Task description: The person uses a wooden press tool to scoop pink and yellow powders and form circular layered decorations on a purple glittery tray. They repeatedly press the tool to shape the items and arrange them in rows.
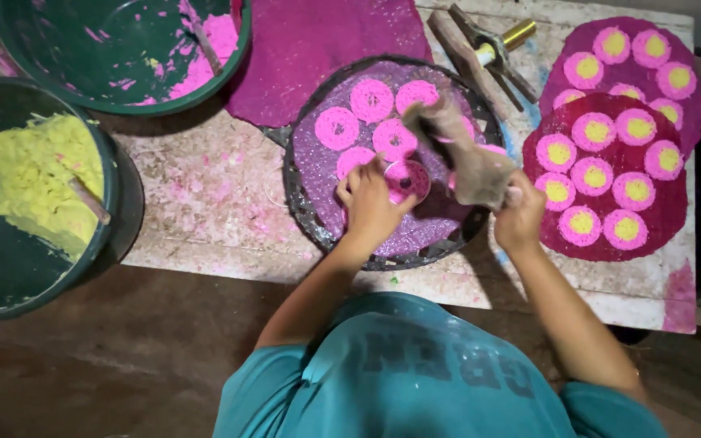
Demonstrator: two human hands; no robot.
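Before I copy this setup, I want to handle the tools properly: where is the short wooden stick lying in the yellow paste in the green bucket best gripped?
Grip the short wooden stick by its bare lower-right end near the green bucket rim, coming from above on that side. Its other end seems sunk in the yellow paste, so only that end looks clean and free.
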